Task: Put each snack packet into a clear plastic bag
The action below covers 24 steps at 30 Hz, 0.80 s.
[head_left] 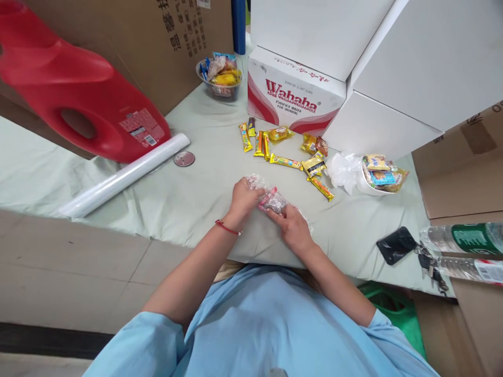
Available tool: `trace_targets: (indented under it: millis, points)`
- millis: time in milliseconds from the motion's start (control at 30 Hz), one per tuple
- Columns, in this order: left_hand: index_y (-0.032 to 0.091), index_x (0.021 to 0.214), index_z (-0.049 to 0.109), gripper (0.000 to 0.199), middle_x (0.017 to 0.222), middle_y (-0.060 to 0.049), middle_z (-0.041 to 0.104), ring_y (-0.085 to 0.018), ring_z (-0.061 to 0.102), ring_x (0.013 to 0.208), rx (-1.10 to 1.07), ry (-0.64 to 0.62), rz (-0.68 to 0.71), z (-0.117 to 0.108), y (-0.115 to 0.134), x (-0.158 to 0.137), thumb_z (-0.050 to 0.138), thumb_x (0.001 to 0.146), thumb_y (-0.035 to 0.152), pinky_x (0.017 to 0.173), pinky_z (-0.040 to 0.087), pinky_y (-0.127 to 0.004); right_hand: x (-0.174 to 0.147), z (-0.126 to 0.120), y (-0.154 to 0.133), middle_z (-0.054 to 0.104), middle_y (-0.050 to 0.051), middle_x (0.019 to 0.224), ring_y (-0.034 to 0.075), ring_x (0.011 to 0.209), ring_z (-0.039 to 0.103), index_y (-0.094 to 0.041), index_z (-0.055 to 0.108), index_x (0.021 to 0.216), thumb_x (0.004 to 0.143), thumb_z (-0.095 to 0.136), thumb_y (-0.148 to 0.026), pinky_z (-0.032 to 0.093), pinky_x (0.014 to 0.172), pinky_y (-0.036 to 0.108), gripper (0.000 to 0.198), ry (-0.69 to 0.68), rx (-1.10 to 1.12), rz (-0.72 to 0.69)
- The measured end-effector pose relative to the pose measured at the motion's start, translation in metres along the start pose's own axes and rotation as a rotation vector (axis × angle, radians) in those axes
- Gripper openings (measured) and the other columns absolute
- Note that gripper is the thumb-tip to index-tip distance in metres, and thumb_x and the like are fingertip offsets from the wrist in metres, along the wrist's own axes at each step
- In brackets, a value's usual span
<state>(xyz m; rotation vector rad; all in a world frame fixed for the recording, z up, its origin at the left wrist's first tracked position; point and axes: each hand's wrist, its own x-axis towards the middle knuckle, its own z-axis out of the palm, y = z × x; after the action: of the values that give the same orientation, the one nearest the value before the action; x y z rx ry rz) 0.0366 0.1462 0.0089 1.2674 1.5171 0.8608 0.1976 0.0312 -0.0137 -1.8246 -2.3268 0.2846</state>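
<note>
At the near middle of the pale-covered tabletop (pixel 214 141), a crinkled clear plastic packet (pixel 276 202) with pink edging lies between the two hands; whether it rests on the cover or is slightly raised, I cannot tell. The left hand (pixel 244 199) pinches its left end, thumb on top, and the right hand (pixel 295 229) nips its near right side between thumb and fingers. Good handling here probably means a light, even pinch, both hands close together, and loose film smoothed outward so it doesn't bunch under the right palm. The yellow-wrapped snack bars (pixel 286 162) lie well apart, farther off, leaving elbow room.
</note>
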Motion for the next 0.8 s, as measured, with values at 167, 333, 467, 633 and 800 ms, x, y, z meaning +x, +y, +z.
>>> trace_targets:
  millis: [167, 333, 467, 633, 800]
  points:
    - [0.021, 0.084, 0.070, 0.015, 0.083, -0.001, 0.070, -0.019, 0.069, 0.080, 0.017, -0.097, 0.333, 0.015, -0.004, -0.031, 0.059, 0.075, 0.014, 0.082, 0.060, -0.036, 0.001, 0.003, 0.001, 0.061, 0.008, 0.102, 0.023, 0.094, 0.053, -0.027, 0.072, 0.135, 0.105, 0.045, -0.015, 0.046, 0.084, 0.033, 0.042, 0.023, 0.065, 0.006]
    - [0.020, 0.110, 0.075, 0.023, 0.117, -0.011, 0.075, -0.027, 0.068, 0.116, 0.383, -0.265, 0.750, 0.021, -0.013, -0.069, 0.059, 0.097, 0.030, 0.114, 0.052, -0.052, -0.028, 0.000, 0.003, 0.064, 0.018, 0.132, 0.029, 0.118, 0.056, -0.017, 0.070, 0.127, 0.102, 0.045, -0.017, 0.049, 0.105, 0.048, 0.034, 0.066, 0.195, -0.053]
    - [0.014, 0.155, 0.051, 0.058, 0.150, -0.019, 0.063, -0.032, 0.056, 0.144, 0.533, -0.257, 0.844, 0.018, -0.032, -0.090, 0.053, 0.104, 0.042, 0.121, 0.045, -0.054, -0.068, -0.018, 0.017, 0.064, 0.014, 0.140, 0.027, 0.123, 0.061, -0.024, 0.072, 0.122, 0.106, 0.048, -0.028, 0.053, 0.105, 0.046, 0.028, 0.061, 0.452, -0.091]
    - [0.014, 0.162, 0.043, 0.058, 0.166, -0.017, 0.049, -0.030, 0.040, 0.159, 0.739, -0.225, 0.907, 0.028, -0.052, -0.103, 0.048, 0.107, 0.033, 0.131, 0.030, -0.050, -0.073, -0.019, 0.040, 0.069, 0.012, 0.108, 0.027, 0.105, 0.066, -0.020, 0.069, 0.123, 0.109, 0.044, -0.044, 0.056, 0.097, 0.047, 0.037, 0.349, 0.494, 0.425]
    - [0.009, 0.164, 0.039, 0.061, 0.169, -0.019, 0.044, -0.029, 0.032, 0.163, 0.832, -0.201, 0.919, 0.034, -0.057, -0.104, 0.045, 0.107, 0.030, 0.133, 0.027, -0.050, -0.051, -0.010, 0.042, 0.062, 0.019, 0.121, 0.035, 0.122, 0.055, -0.018, 0.073, 0.108, 0.097, 0.064, -0.049, 0.047, 0.108, 0.056, 0.034, 0.323, 0.217, 0.440]
